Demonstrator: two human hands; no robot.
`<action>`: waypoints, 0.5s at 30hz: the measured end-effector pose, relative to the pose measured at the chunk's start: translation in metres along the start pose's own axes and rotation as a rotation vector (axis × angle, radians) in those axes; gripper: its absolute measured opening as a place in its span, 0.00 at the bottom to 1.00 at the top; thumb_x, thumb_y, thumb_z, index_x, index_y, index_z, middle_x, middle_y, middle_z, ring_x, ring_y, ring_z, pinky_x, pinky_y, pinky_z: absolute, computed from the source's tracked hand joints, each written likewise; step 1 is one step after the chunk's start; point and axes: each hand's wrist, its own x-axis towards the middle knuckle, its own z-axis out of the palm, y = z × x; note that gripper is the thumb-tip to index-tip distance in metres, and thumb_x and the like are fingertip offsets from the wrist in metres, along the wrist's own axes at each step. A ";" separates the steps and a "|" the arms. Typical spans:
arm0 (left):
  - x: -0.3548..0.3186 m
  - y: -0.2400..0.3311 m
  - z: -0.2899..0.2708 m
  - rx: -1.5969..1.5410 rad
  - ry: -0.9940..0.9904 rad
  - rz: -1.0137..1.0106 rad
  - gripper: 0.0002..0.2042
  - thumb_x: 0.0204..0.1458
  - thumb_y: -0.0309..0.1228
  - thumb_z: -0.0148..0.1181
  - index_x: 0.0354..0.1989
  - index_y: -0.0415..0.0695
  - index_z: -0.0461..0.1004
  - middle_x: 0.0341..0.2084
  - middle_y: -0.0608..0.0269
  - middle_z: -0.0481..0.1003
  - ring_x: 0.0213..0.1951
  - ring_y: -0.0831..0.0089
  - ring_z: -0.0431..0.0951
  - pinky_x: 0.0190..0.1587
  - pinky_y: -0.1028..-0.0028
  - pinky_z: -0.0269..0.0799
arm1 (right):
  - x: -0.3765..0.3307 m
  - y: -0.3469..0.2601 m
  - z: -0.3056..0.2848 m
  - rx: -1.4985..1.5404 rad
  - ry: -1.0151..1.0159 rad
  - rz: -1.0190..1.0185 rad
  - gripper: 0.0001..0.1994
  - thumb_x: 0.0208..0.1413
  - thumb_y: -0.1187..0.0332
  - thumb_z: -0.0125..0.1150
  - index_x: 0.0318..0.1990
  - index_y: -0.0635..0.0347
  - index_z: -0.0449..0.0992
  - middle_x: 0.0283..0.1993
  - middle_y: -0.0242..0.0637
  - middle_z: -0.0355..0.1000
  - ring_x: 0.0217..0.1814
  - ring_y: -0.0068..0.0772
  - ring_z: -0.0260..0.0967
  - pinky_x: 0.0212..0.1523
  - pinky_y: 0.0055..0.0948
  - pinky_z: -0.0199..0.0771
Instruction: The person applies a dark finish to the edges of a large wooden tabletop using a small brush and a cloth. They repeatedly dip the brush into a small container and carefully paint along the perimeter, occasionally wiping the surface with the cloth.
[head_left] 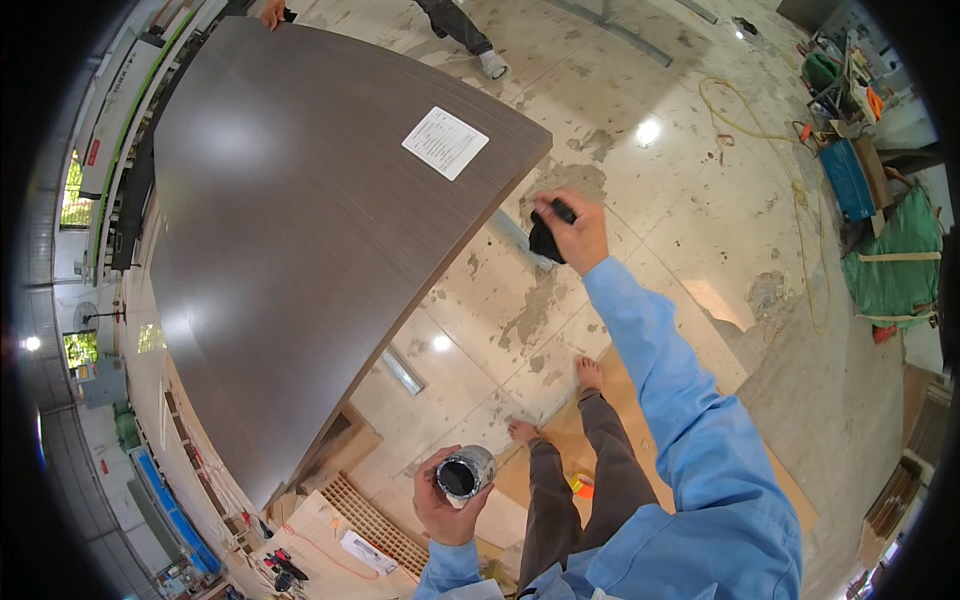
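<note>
In my left hand [447,508] is a small can [478,466], its outside smeared and its inside dark. The fingers wrap round it, with the mouth facing up. My right hand [577,228] is closed on a black wad [543,243] that looks like a rag; its exact kind is hard to make out. This hand is beside the right edge of a large dark brown panel [300,200] with a wood grain. A white printed label [446,144] lies on the panel near its far right corner.
At the far left corner another person's hand [272,13] touches the panel; a person's leg [462,28] shows behind. Metal bars [403,371] lie under the panel. A cardboard sheet [640,420] is beneath my feet. Yellow hose [745,125], boxes [848,178] and green sacks [900,260] are right.
</note>
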 end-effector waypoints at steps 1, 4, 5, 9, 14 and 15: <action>0.000 -0.001 0.000 0.003 -0.001 0.003 0.37 0.38 0.21 0.82 0.60 0.37 0.70 0.58 0.48 0.76 0.58 0.62 0.80 0.63 0.63 0.77 | 0.000 0.001 0.000 -0.015 -0.052 -0.031 0.06 0.62 0.73 0.71 0.45 0.62 0.85 0.40 0.38 0.82 0.42 0.32 0.79 0.47 0.31 0.77; 0.001 -0.002 0.000 0.026 -0.008 0.025 0.37 0.39 0.21 0.82 0.60 0.36 0.70 0.58 0.49 0.76 0.57 0.62 0.80 0.62 0.63 0.78 | 0.010 0.005 -0.007 0.008 0.004 -0.001 0.06 0.62 0.71 0.72 0.45 0.61 0.86 0.40 0.36 0.83 0.42 0.31 0.79 0.47 0.30 0.77; 0.001 -0.002 0.000 0.008 -0.011 0.029 0.37 0.39 0.21 0.82 0.60 0.36 0.70 0.58 0.49 0.76 0.57 0.62 0.80 0.62 0.64 0.78 | 0.013 0.006 -0.008 0.001 0.025 0.091 0.06 0.62 0.71 0.72 0.45 0.60 0.86 0.40 0.36 0.83 0.42 0.31 0.79 0.48 0.30 0.77; 0.000 0.001 -0.002 0.019 0.001 0.015 0.37 0.38 0.21 0.82 0.60 0.37 0.71 0.57 0.49 0.76 0.58 0.61 0.79 0.63 0.63 0.77 | 0.019 0.003 -0.006 0.033 0.292 0.014 0.06 0.63 0.69 0.72 0.44 0.59 0.87 0.39 0.37 0.84 0.43 0.31 0.82 0.46 0.30 0.79; -0.002 0.003 -0.003 -0.017 0.023 -0.005 0.37 0.36 0.18 0.82 0.59 0.37 0.72 0.57 0.47 0.77 0.60 0.60 0.78 0.65 0.62 0.75 | -0.040 -0.022 0.039 -0.047 -0.215 -0.174 0.09 0.53 0.77 0.73 0.42 0.57 0.85 0.39 0.39 0.81 0.42 0.40 0.80 0.45 0.33 0.79; -0.003 0.002 -0.004 -0.010 0.023 -0.002 0.37 0.36 0.18 0.82 0.59 0.37 0.72 0.57 0.47 0.77 0.60 0.60 0.78 0.65 0.62 0.75 | -0.051 -0.025 0.045 -0.008 -0.225 -0.181 0.09 0.53 0.77 0.73 0.42 0.57 0.84 0.39 0.39 0.80 0.42 0.40 0.80 0.45 0.33 0.79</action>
